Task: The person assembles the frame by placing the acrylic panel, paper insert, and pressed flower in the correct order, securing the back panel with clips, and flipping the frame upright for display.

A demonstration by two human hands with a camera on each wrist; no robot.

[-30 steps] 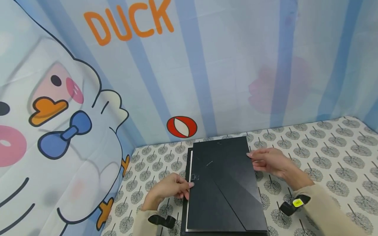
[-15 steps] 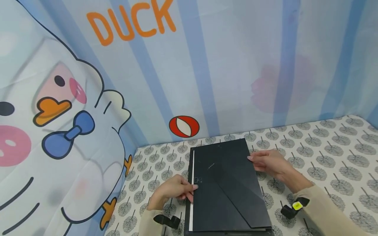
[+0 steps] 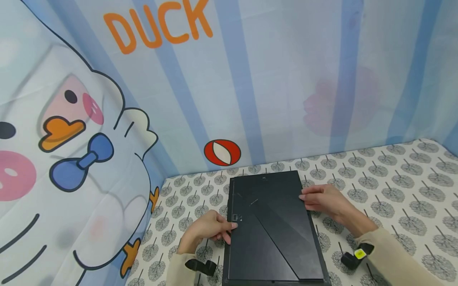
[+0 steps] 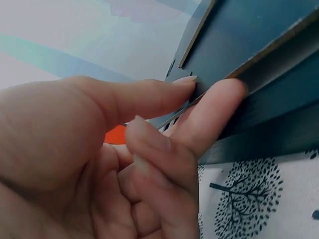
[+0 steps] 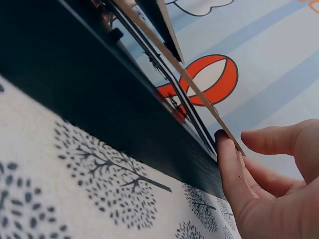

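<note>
On a table (image 3: 397, 198) covered in tree-print cloth, before a blue-striped backdrop (image 3: 286, 79) lettered DUCK, a black picture frame (image 5: 99, 94) lies with its back uppermost, presumably so the rear opening can be reached from above; over that opening sits the frame's black backing board (image 3: 272, 230), a little short of flush, for the right wrist view shows its thin brown edge standing above the rim with a gap beneath; what looks like an easel stand (image 5: 162, 32) juts from the board's upper face. The person's left hand (image 3: 211, 228) pinches the board's left edge, thumb laid on top and forefinger tucked under; the right hand (image 3: 323, 198) grips the opposite edge farther up, thumb above and forefinger in the gap; holding by the edges, from both sides, likely keeps so thin a panel level and lets it be nudged sideways against the rim, though fingertips lodged underneath would probably stop it seating fully; whether any clips secure it cannot be told.
</note>
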